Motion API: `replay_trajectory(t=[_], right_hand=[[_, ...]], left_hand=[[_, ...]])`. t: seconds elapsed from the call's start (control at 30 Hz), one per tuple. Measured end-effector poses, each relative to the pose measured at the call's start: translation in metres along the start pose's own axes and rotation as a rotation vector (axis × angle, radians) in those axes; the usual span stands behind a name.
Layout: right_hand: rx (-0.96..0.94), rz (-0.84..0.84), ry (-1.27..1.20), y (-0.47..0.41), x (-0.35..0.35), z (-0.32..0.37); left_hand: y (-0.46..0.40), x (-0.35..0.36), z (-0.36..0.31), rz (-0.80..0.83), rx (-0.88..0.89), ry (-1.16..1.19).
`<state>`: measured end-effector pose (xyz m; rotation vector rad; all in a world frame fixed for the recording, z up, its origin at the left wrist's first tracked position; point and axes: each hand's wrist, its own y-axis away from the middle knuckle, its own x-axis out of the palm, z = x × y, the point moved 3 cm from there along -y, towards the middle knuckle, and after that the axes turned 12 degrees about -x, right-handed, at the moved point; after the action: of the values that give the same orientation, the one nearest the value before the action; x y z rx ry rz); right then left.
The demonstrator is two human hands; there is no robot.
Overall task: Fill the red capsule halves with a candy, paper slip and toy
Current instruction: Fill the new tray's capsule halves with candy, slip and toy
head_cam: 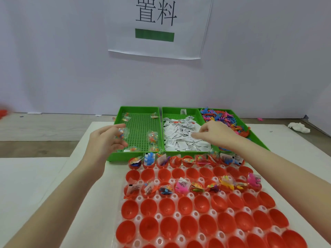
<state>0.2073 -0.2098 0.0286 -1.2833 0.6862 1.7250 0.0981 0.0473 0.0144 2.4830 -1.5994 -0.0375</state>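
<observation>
**Capsule-filling station: both hands at the supply trays**

- Left hand (105,138): fingers curled round a clear candy packet (120,134) with coloured sweets, held over the near left corner of the left green tray (140,109). A few more candy packets lie on the tray's perforated floor, beyond and to the right of the fingers.
- Right hand (217,134): thumb and fingertips drawn together over the heap of white paper slips (180,138) in the middle green tray (172,109); whether a slip is pinched between them cannot be told.
- Right green tray (258,138): a heap of coloured plastic toys (222,116), just beyond and to the right of the right hand's knuckles.
- Red capsule halves (188,224): open side up in a white holder (158,216), rows running nearer than both wrists. The row closest to the trays and the third row hold candy, slips and toys; the other rows hold nothing.
- Wall beyond the fingers: white paper sign (157,27) with two black characters and a green bar.
</observation>
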Motion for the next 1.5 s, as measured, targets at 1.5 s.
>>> replay_trajectory(t=[1.5], right_hand=[[-0.025, -0.366, -0.835, 0.043, -0.034, 0.052]], left_hand=[[0.067, 0.024, -0.002, 0.187, -0.076, 0.091]])
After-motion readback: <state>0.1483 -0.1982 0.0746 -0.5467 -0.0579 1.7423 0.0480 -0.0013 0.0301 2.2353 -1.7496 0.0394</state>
